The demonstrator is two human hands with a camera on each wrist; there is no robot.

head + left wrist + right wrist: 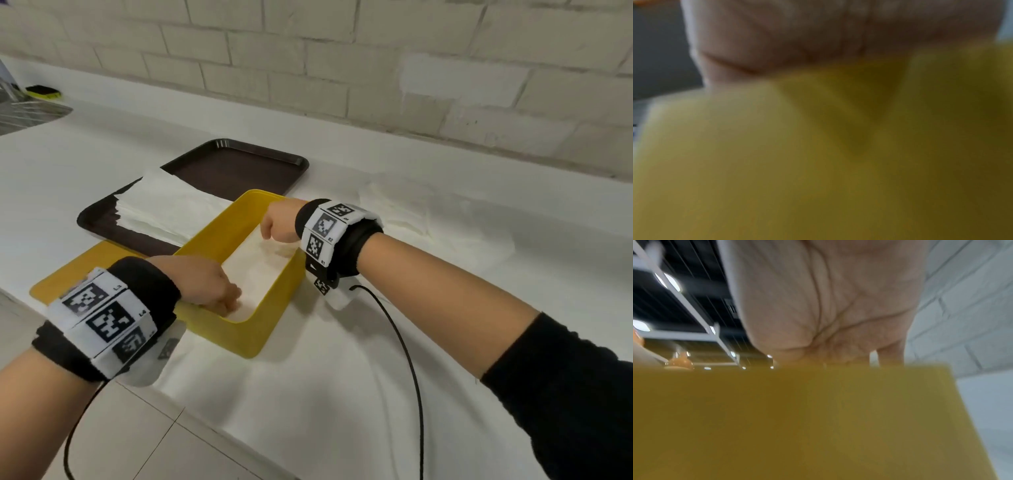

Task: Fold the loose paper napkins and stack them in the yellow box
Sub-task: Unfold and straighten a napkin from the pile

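The yellow box (270, 329) stands open on the white counter. A folded white napkin (257, 274) lies flat inside it. My left hand (229, 303) reaches into the near end, its fingers curled down on the napkin's near edge. My right hand (270, 233) reaches into the far end with fingers curled on the napkin there. The fingertips of both hands are hidden. In the left wrist view the blurred box wall (818, 178) covers all but the palm (818, 32). In the right wrist view the box wall (797, 418) hides the fingers below the palm (828, 305).
A stack of loose napkins (164, 209) lies on a dark brown tray (239, 164) behind the box. The yellow lid (68, 274) lies flat at the left. An unfolded napkin (394, 212) lies at the right, another sheet (308, 383) under the box. A sink (27, 113) is far left.
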